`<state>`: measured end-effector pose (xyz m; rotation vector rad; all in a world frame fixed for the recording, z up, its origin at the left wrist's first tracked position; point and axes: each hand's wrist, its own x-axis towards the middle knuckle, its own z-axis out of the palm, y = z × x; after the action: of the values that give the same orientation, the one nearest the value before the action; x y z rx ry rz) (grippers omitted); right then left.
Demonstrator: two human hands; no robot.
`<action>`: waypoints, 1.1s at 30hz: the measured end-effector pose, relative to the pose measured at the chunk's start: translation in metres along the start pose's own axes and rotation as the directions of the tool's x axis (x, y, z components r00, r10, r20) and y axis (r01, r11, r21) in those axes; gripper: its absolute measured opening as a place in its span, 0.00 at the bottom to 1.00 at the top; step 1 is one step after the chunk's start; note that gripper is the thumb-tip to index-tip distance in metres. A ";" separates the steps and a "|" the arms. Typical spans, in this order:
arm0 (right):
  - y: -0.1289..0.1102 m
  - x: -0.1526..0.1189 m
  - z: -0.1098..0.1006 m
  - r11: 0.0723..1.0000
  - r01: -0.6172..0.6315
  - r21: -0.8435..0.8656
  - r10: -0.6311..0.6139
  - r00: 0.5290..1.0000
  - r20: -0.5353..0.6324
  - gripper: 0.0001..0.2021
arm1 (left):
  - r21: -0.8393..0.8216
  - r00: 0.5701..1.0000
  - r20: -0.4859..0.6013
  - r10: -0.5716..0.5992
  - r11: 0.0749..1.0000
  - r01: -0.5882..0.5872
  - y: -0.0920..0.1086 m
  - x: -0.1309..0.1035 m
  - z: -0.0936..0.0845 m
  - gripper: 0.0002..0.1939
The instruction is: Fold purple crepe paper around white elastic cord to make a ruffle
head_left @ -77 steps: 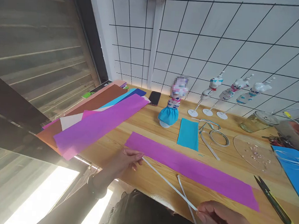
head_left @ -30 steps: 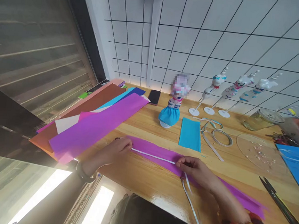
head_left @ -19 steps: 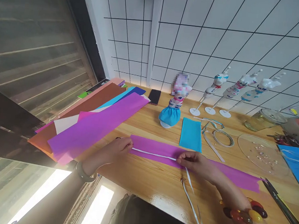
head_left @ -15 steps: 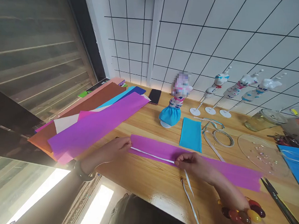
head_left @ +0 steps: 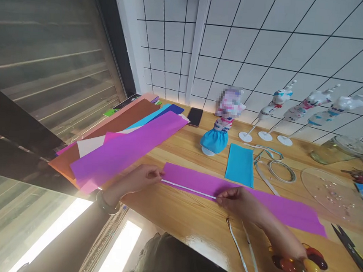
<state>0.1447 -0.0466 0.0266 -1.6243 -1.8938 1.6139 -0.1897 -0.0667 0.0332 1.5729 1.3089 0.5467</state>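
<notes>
A long purple strip (head_left: pixel 196 180) lies across the wooden table. Along its near edge runs a thin white ribbon (head_left: pixel 189 189), stretched straight between both hands. My left hand (head_left: pixel 144 178) pinches the ribbon at the strip's left end. Farther right, my right hand (head_left: pixel 234 200) has its fingers closed on the ribbon, and the arm crosses over the strip. More ribbon (head_left: pixel 241 247) hangs in a loop over the table's front edge. Behind the strip is a flat turquoise piece (head_left: pixel 240 164), next to a small dress form (head_left: pixel 214 141) in a turquoise skirt.
Coloured sheets (head_left: pixel 129 148) are piled at the left, near a phone (head_left: pixel 195 117). Three small mannequins (head_left: pixel 265 136) stand at the back. To the right are a tape roll (head_left: pixel 282 171), a clear plate of beads (head_left: pixel 335 196), a glass jar (head_left: pixel 336 149) and dark scissors (head_left: pixel 351 246).
The whole view has shifted, so things appear farther right. The fingers of my left hand look less curled at the ribbon's end. The ribbon stays taut along the strip.
</notes>
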 end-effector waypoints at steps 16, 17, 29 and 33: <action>0.004 -0.004 -0.002 0.997 0.055 0.049 -0.054 0.998 -0.027 0.16 | 0.043 0.999 0.026 0.040 0.998 -0.041 -0.002 -0.004 -0.002 0.09; 0.004 -0.005 -0.001 0.998 0.058 0.036 -0.057 0.998 -0.037 0.17 | 0.047 0.999 0.024 0.042 0.998 -0.043 -0.003 -0.005 -0.002 0.09; 0.010 -0.006 -0.005 0.994 0.108 -0.027 -0.110 0.989 -0.095 0.13 | 0.072 0.995 0.020 0.095 0.993 -0.096 -0.003 -0.006 0.003 0.11; 0.013 -0.004 -0.004 0.994 0.107 -0.034 -0.111 0.983 -0.145 0.12 | 0.061 0.995 0.008 0.100 0.993 -0.100 -0.005 -0.003 0.005 0.10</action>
<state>0.1573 -0.0493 0.0200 -1.5719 -1.9009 1.3927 -0.1892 -0.0716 0.0271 1.6962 1.2586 0.5694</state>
